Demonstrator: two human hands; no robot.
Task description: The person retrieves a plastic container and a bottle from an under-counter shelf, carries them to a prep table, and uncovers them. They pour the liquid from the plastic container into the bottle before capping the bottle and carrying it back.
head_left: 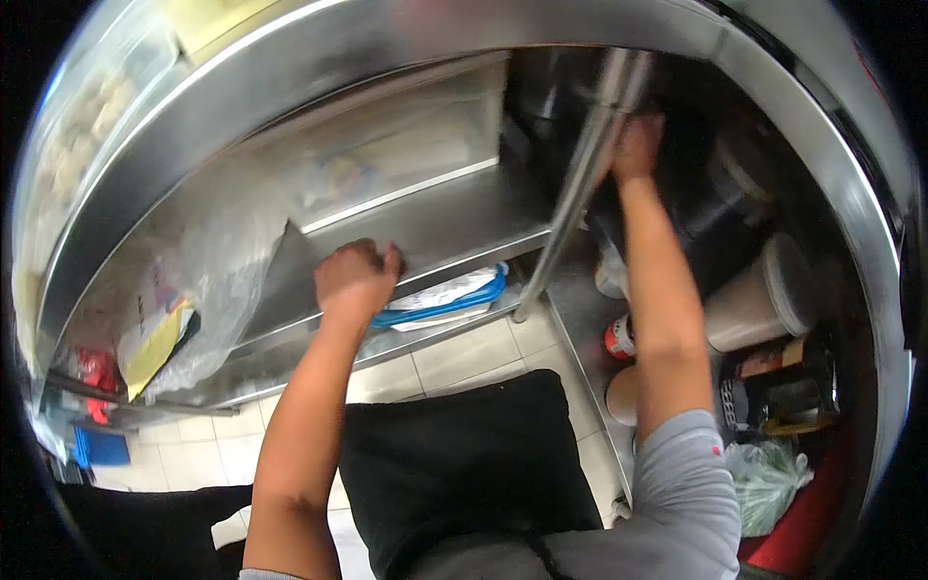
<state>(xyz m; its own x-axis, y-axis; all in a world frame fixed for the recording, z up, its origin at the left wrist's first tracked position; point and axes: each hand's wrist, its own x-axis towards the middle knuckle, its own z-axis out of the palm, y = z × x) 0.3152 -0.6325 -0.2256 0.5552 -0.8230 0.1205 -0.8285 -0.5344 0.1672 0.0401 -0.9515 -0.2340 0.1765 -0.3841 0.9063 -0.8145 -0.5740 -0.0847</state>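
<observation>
My left hand (354, 275) rests at the front edge of a steel shelf (454, 217), its fingers curled down and its thumb a little apart, with nothing visible in it. My right hand (638, 145) reaches deep into the dark corner behind a metal post (587, 164). It is blurred and its fingers are hidden, so what it touches does not show. Behind the left hand stands a large clear plastic bin (416, 135). Dark containers (691, 208) surround the right hand. Under the left-hand shelf lies a blue-rimmed container (449, 304) with white material on it.
Below my right arm are a red can (619, 336), a lidded tub (759, 295) and a bag of greens (770, 483). Plastic bags (217, 280) lie on the left shelf. A steel counter edge (387, 53) arches above. Pale floor tiles (454, 358) show beneath.
</observation>
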